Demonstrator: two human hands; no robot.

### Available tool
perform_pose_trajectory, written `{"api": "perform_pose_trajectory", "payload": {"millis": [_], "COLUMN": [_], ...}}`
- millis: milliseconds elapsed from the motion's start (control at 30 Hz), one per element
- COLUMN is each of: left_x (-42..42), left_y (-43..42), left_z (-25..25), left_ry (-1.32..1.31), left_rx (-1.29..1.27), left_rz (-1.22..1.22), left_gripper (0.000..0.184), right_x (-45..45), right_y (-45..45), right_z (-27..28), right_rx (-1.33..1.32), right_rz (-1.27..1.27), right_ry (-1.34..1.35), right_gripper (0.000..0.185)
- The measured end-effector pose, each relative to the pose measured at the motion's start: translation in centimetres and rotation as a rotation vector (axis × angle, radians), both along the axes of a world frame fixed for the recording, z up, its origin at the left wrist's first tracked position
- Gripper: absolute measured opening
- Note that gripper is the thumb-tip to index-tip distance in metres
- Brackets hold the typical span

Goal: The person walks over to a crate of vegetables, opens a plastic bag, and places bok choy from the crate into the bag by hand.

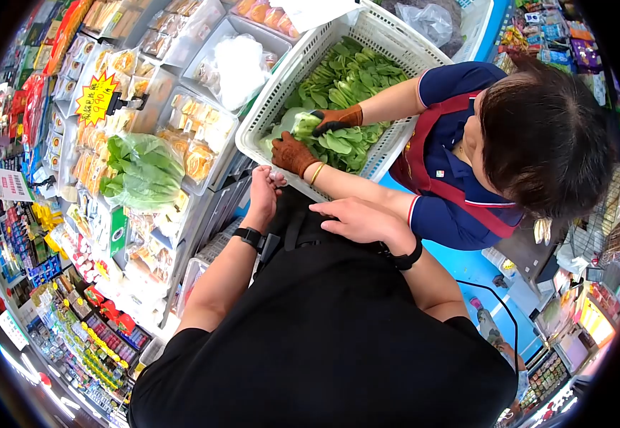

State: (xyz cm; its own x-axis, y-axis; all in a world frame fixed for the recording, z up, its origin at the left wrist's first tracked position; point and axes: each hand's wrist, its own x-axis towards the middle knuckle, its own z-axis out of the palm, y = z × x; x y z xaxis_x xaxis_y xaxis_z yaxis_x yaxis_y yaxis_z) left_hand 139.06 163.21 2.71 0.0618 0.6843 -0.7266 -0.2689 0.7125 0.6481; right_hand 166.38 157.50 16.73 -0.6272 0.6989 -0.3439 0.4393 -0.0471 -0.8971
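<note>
My left hand (264,192) is raised in front of my body, near the corner of a white plastic crate (385,41). Its fingers are curled closed, and a small whitish bit shows at the fingertips, too small to name. Low before my waist, my right hand (360,218) lies flat with its fingers stretched out and nothing in it. Leafy greens (349,85) fill much of the crate. Across from me, a co-worker's brown-gloved hands (294,153) hold a bunch of greens (304,125) over the crate, seemingly in a clear bag.
Left of me, a display of packaged baked goods (199,165) carries a bagged lettuce (142,171) and a yellow price sign (97,98). The co-worker (460,150) stands close on my right. A black cable (513,321) hangs at the lower right.
</note>
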Motion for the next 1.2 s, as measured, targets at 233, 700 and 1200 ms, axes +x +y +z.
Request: {"api": "perform_pose_trajectory", "payload": {"millis": [233,700,1200], "left_x": [0.7,1.2,0.0], "left_y": [0.5,0.5,-0.2], "left_z": [0.9,0.8,-0.3], "left_ry": [-0.041,-0.032,-0.003], "left_rx": [0.033,0.047,-0.002], "left_rz": [0.004,-0.053,-0.083], "left_gripper": [0.025,0.033,0.03], "right_x": [0.2,0.5,0.5], "right_y": [0.4,1.4,2.3], "right_z": [0.6,1.6,2.0], "right_rx": [-0.001,-0.056,-0.055], "right_rz": [0.015,-0.071,-0.062], "right_ry": [-0.024,-0.049,-0.056], "right_gripper": [0.049,0.047,0.047]}}
